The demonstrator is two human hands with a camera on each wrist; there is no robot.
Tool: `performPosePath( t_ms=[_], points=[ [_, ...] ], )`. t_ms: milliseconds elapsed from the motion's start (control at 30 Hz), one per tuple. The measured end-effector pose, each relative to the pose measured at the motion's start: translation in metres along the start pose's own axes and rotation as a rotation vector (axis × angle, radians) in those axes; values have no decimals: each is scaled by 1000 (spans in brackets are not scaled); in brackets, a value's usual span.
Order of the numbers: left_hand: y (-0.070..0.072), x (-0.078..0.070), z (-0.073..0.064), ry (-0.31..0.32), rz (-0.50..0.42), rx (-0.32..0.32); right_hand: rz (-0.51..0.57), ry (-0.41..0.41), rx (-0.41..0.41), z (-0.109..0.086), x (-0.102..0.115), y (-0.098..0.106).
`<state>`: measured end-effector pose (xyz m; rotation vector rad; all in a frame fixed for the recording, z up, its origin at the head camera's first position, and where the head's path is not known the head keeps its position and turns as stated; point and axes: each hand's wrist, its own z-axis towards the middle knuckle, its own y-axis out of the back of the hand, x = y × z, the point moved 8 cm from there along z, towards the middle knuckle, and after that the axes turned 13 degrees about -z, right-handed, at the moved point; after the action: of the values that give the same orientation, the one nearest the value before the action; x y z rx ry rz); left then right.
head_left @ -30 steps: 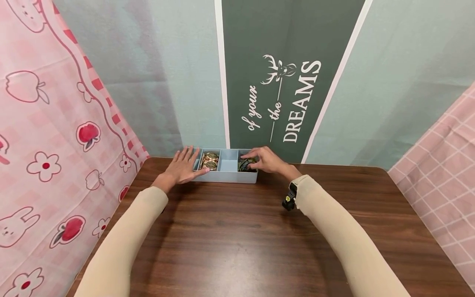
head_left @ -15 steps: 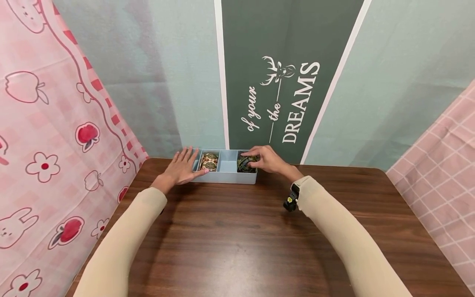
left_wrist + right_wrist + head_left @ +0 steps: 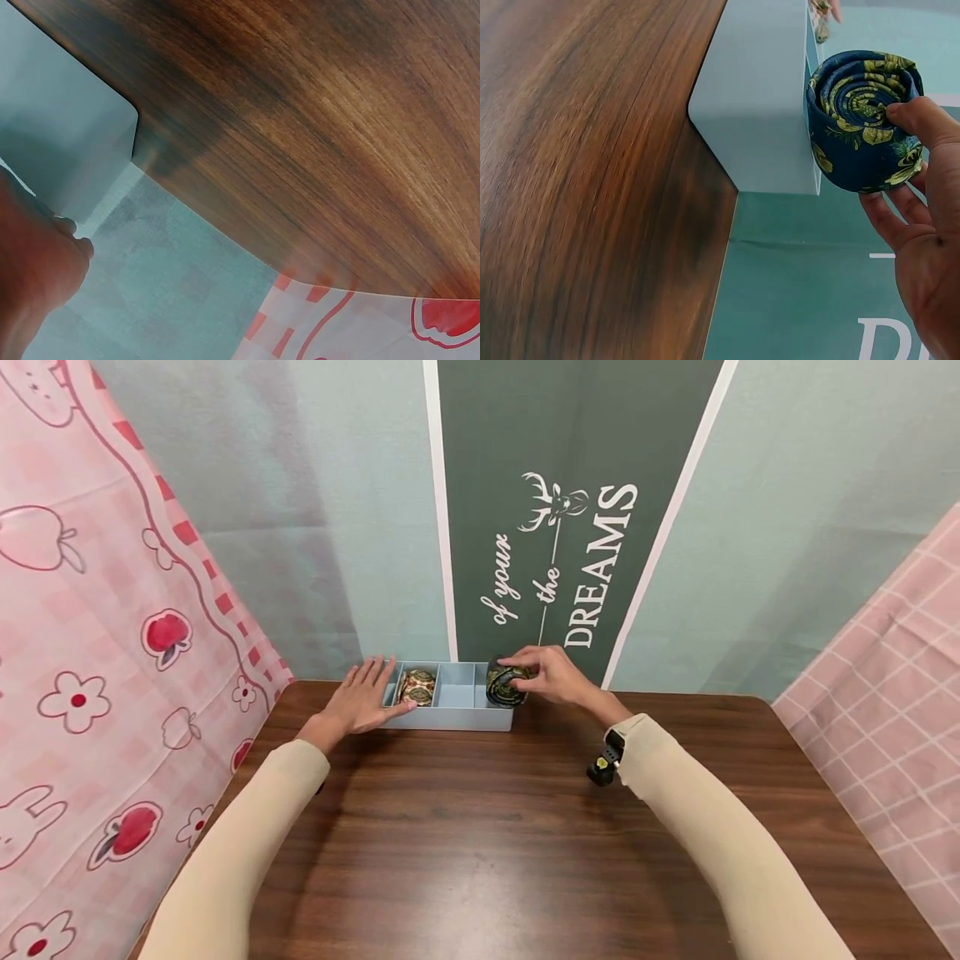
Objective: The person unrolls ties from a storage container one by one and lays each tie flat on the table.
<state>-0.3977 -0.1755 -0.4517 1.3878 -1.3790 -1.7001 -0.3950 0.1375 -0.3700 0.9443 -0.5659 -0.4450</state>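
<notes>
A light blue divided box (image 3: 450, 719) stands near the back edge of the table. My right hand (image 3: 553, 675) pinches a rolled navy necktie (image 3: 866, 154) with a yellow-green floral print, its thumb on the coil and fingers round the far side. The roll is at the box's right end, above the rim. My left hand (image 3: 356, 699) rests on the box's left end, fingers straight and spread; part of that hand also shows in the left wrist view. Beside its thumb, a rolled patterned necktie (image 3: 417, 687) in cream, green and red sits in a compartment.
The brown wooden table (image 3: 465, 827) extends in front of the box. A green curtain (image 3: 510, 443) with white lettering hangs close behind it. Pink printed cloth (image 3: 75, 610) hangs on the left, and pink checked cloth (image 3: 885, 693) on the right.
My right hand has lifted the navy necktie up out of the box's right compartment. The left hand keeps its place on the box; the whole view has shifted slightly.
</notes>
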Motion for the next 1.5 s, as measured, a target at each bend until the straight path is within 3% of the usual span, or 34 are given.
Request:
performPosePath(
  t_ms=[300, 567, 900, 1200, 1500],
  points=[
    [5, -5, -6, -41, 9, -40, -25, 23, 7, -14, 1, 12],
    [7, -23, -12, -111, 31, -46, -42, 63, 43, -32, 9, 16],
    [3, -60, -20, -243, 70, -58, -9, 89, 90, -52, 21, 17],
    [-1, -91, -27, -313, 60, -53, -17, 82, 140, -71, 28, 12],
    [-14, -124, -40, -418, 80, -39, -6, 74, 183, -88, 34, 6]
  ],
)
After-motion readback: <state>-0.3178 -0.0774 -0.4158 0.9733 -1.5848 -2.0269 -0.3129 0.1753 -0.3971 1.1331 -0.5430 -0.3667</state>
